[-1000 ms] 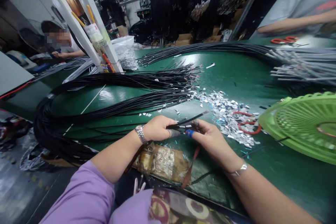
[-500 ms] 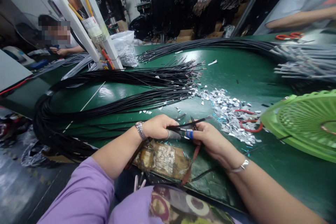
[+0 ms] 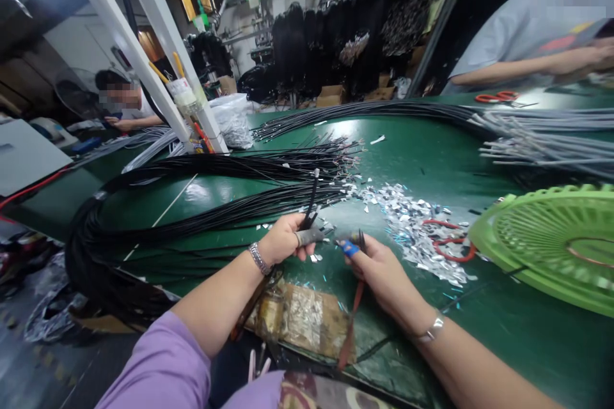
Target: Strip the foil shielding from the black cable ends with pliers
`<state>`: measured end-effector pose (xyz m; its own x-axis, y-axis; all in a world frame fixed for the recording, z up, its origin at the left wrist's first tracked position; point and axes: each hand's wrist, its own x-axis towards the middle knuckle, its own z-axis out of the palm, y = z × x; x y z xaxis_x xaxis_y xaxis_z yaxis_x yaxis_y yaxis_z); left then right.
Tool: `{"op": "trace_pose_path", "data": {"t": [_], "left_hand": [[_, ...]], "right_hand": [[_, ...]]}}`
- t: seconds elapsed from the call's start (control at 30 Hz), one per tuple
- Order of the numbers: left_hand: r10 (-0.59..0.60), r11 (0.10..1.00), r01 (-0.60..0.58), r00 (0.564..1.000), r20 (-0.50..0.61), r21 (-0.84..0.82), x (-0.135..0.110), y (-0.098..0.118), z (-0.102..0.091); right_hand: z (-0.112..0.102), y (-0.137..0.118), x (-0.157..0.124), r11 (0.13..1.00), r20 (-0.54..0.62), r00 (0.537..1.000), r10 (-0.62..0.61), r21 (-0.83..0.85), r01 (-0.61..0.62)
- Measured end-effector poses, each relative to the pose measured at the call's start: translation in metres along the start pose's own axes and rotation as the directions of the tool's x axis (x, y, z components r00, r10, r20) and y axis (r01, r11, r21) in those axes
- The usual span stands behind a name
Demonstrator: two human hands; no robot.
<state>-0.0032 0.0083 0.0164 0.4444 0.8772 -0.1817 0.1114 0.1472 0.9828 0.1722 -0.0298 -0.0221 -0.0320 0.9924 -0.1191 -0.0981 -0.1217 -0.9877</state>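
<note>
My left hand (image 3: pixel 286 239) is closed on a thin black cable (image 3: pixel 311 199) whose stripped end now points up and away from me; a grey cot covers one fingertip. Just to its right, my right hand (image 3: pixel 375 264) is closed round a small blue-tipped tool (image 3: pixel 349 246), a finger's width from the left hand. Both hover over the green table (image 3: pixel 432 153) near its front edge. A large loop of black cables (image 3: pixel 158 217) lies to the left and behind my hands. A heap of silver foil scraps (image 3: pixel 412 220) lies right of them.
Red-handled scissors (image 3: pixel 446 239) lie among the scraps. A green fan grille (image 3: pixel 551 236) stands at the right. Grey cables (image 3: pixel 547 137) stretch along the far right, where another person's arm (image 3: pixel 518 67) rests. A taped brown pad (image 3: pixel 302 316) sits at the table edge. White posts (image 3: pixel 158 57) rise at the left.
My hands have drawn apart. The cable, held level between them before, now stands up in my left hand alone. The view has tilted upward.
</note>
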Motion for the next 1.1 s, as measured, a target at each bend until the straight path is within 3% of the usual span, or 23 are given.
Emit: {"op": "trace_pose_path", "data": {"t": [0.13, 0.23, 0.33, 0.47, 0.57, 0.7, 0.8, 0.87, 0.97, 1.03, 1.1], "left_hand": [[-0.028, 0.999, 0.027, 0.999, 0.022, 0.032, 0.001, -0.001, 0.002], [-0.037, 0.993, 0.034, 0.999, 0.024, 0.114, 0.001, -0.004, 0.004], [0.043, 0.958, -0.045, 0.999, 0.015, 0.285, -0.001, -0.007, 0.005], [0.249, 0.774, -0.202, 0.969, 0.006, 0.6, -0.003, -0.011, 0.007], [0.337, 0.595, -0.215, 0.941, 0.002, 0.774, -0.005, -0.012, 0.009], [0.315, 0.432, -0.208, 0.947, 0.07, 0.878, -0.007, -0.01, 0.013], [0.283, 0.379, -0.292, 0.94, 0.19, 0.878, -0.008, -0.01, 0.012], [0.276, 0.418, -0.349, 0.928, 0.249, 0.839, -0.007, -0.01, 0.008], [0.246, 0.631, -0.354, 0.935, 0.254, 0.691, -0.005, -0.01, 0.003], [0.193, 0.805, -0.27, 0.961, 0.197, 0.528, -0.004, -0.01, 0.001], [0.118, 0.923, -0.153, 0.986, 0.116, 0.354, -0.003, -0.008, 0.001]], "right_hand": [[-0.006, 0.001, 0.002, 0.953, 0.019, 0.967, -0.254, -0.164, 0.254], [-0.007, 0.004, 0.002, 0.948, 0.026, 0.958, -0.287, -0.134, 0.288], [-0.005, 0.006, 0.001, 0.957, -0.013, 0.958, -0.286, -0.05, 0.285], [-0.003, 0.004, 0.001, 0.966, -0.052, 0.965, -0.258, -0.037, 0.257], [-0.003, 0.002, -0.001, 0.96, -0.065, 0.961, -0.267, -0.109, 0.259], [-0.003, -0.003, -0.004, 0.904, -0.087, 0.939, -0.332, -0.312, 0.291], [-0.004, -0.007, -0.004, 0.892, -0.069, 0.945, -0.32, -0.357, 0.277], [-0.006, -0.009, 0.0, 0.93, -0.057, 0.967, -0.248, -0.295, 0.221], [-0.008, -0.009, 0.008, 0.991, -0.09, 0.993, -0.083, -0.109, 0.073], [-0.01, -0.008, 0.011, 0.999, -0.092, 0.995, 0.033, 0.02, -0.032], [-0.01, -0.007, 0.012, 0.992, -0.062, 0.993, 0.103, 0.076, -0.098]]}}
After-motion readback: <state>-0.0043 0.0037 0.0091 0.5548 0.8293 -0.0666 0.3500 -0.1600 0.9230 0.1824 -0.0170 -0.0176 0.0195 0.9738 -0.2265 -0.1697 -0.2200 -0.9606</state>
